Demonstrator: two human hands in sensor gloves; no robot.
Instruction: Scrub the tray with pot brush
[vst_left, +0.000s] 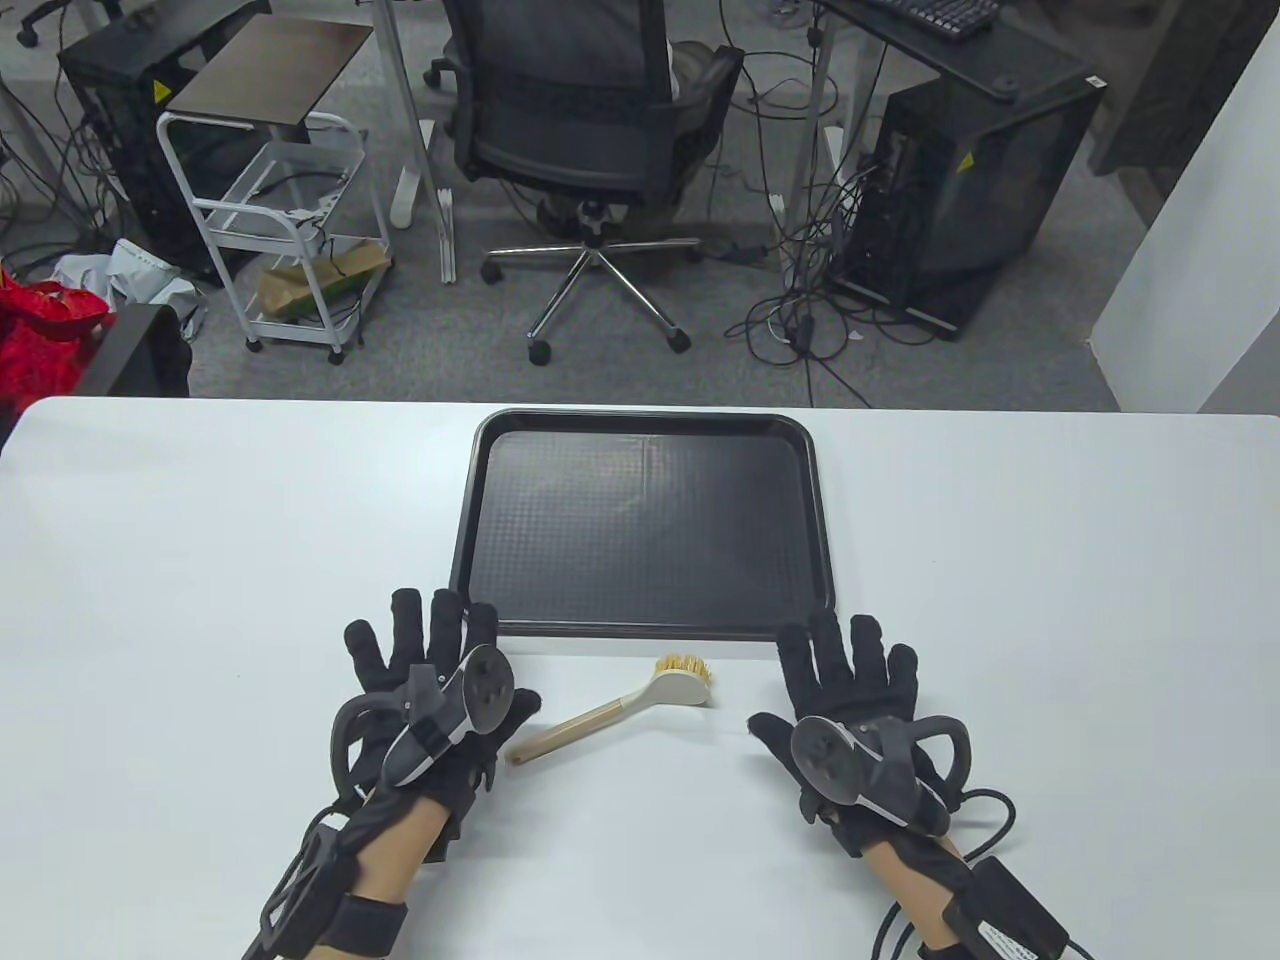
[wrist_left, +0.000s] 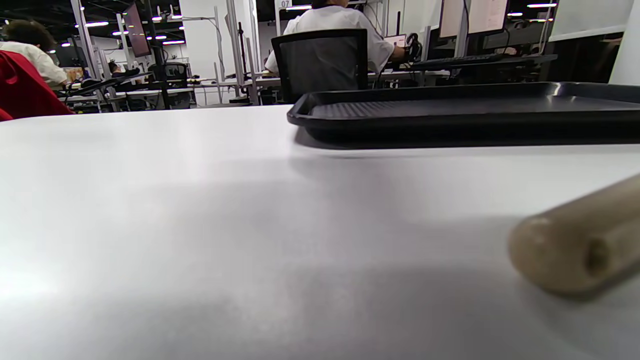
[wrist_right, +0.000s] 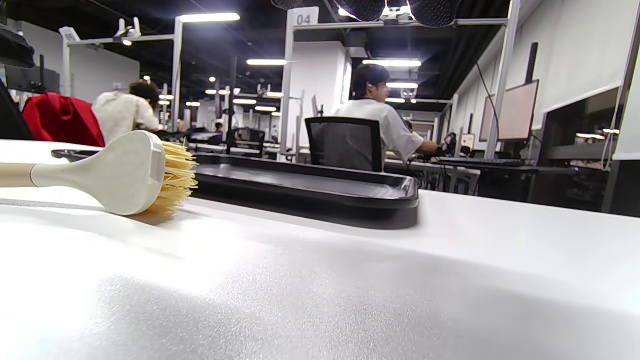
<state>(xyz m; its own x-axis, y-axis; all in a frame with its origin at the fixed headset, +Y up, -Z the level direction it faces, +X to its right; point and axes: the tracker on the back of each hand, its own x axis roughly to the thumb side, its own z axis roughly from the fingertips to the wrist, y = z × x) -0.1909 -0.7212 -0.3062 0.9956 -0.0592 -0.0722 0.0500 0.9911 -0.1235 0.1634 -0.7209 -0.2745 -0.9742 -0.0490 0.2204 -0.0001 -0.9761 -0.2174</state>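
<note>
A black rectangular tray lies empty on the white table, at the middle. It also shows in the left wrist view and the right wrist view. A pot brush with a wooden handle, white head and yellow bristles lies on the table just in front of the tray, between my hands. Its handle end shows in the left wrist view, its head in the right wrist view. My left hand rests flat on the table, fingers spread, left of the brush. My right hand rests flat, right of the brush. Both hold nothing.
Beyond the table's far edge stand an office chair, a white cart, computer towers and floor cables. A red bag sits at the far left.
</note>
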